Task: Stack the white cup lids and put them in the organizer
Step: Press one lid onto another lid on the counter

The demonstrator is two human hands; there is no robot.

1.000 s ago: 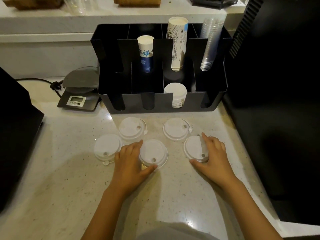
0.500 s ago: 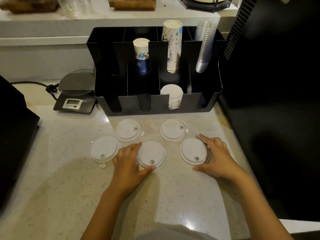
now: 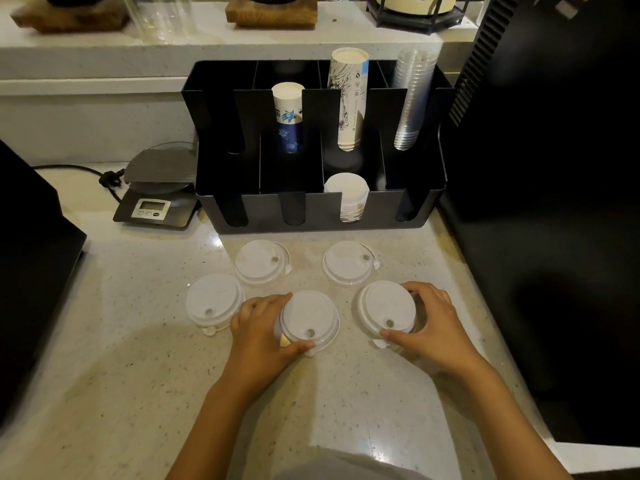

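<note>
Several white cup lids lie on the pale counter in front of a black organizer [image 3: 420, 209]. My left hand [image 3: 258, 336] grips the middle front lid [image 3: 310, 315] by its left and near edge, and the lid looks slightly raised. My right hand [image 3: 431, 327] holds the right front lid [image 3: 386, 310] by its right rim, thumb at the near edge. Loose lids rest at far left [image 3: 213, 299], back left [image 3: 259, 261] and back right [image 3: 348, 261]. A stack of white lids [image 3: 348, 195] stands in the organizer's third front slot.
The organizer's back slots hold a short printed cup stack [image 3: 287, 116], a taller paper cup stack [image 3: 348, 98] and clear plastic cups [image 3: 412, 98]. A digital scale [image 3: 157, 188] with a cable sits left of it. Black machines flank the counter at left [image 3: 31, 258] and right [image 3: 554, 202].
My right hand has slid off the top of the right front lid to grip its right rim. My left hand has tightened on the middle lid. The view has tilted slightly.
</note>
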